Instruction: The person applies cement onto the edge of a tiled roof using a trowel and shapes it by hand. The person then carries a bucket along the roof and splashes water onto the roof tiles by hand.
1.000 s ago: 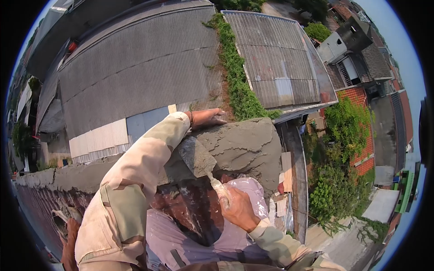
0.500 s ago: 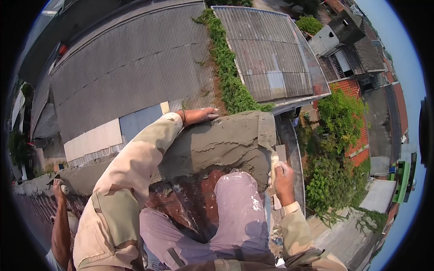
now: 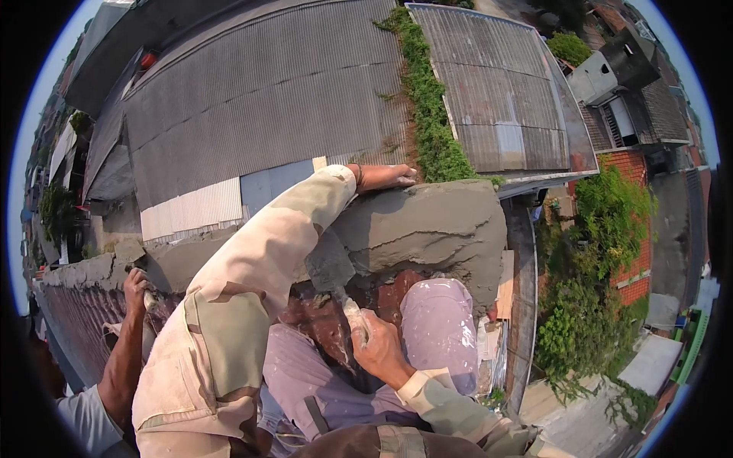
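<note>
My right hand (image 3: 376, 345) is wrapped round the pale handle of a trowel (image 3: 330, 263), whose mortar-coated blade lies against the grey mortar on top of the wall (image 3: 427, 229). Beyond it, my left hand (image 3: 385, 177) rests at the far edge of the wall top, fingers stretched out and nothing visible in them. Cracks and ridges run through the wet mortar near its right end. Reddish-brown tiles (image 3: 314, 324) with grey splashes show below the mortar, between my knees.
At the left, a co-worker's hand (image 3: 137, 288) holds another trowel on the same wall. Corrugated roofs (image 3: 267, 107) lie far below beyond the wall, with green vines (image 3: 431, 114) between them. Trees (image 3: 603, 214) stand to the right, past the wall's end.
The trowel in my right hand has moved from the wall's right end back left, near my left forearm. My left hand stays on the far edge. More of the co-worker has come into view.
</note>
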Demonstrator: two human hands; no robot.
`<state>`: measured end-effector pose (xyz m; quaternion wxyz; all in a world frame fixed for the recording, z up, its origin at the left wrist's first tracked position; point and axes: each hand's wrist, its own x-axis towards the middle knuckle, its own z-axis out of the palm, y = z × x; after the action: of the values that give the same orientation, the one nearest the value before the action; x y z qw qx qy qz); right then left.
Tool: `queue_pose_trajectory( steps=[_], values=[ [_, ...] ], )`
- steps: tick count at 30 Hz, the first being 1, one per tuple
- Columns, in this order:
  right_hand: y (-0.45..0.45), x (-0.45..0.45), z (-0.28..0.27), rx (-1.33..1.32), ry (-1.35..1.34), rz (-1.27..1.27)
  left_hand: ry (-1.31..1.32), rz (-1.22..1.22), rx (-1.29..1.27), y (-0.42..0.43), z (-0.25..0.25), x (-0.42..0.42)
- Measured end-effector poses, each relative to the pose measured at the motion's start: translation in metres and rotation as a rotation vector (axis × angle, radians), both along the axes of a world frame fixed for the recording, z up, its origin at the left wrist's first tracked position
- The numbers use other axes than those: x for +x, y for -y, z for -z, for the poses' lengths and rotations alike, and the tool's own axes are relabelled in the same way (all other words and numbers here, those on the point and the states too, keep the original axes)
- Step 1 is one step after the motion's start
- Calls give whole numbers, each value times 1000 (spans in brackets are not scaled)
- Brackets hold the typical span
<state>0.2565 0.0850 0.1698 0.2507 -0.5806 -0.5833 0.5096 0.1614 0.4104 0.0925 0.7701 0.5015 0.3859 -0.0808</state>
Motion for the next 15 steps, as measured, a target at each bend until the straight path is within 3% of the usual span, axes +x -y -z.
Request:
queue_pose_trajectory(
  steps=[4,5,7,9,15],
  values=[
    [-1,-1,-16,115,118,-77,56,-60,-38,0,6,1],
    [-5,5,-21,118,128,-64,11,-36,59,4,-14,2],
    [-14,35,-29,112,437,-33,31,-10,16,-2,-9,0],
    [-22,78,-25,172,540,7,26,-46,-22,-3,1,1],
    [-30,165,-6,274,546,193,57,-56,-9,-1,28,-2]
  ],
)
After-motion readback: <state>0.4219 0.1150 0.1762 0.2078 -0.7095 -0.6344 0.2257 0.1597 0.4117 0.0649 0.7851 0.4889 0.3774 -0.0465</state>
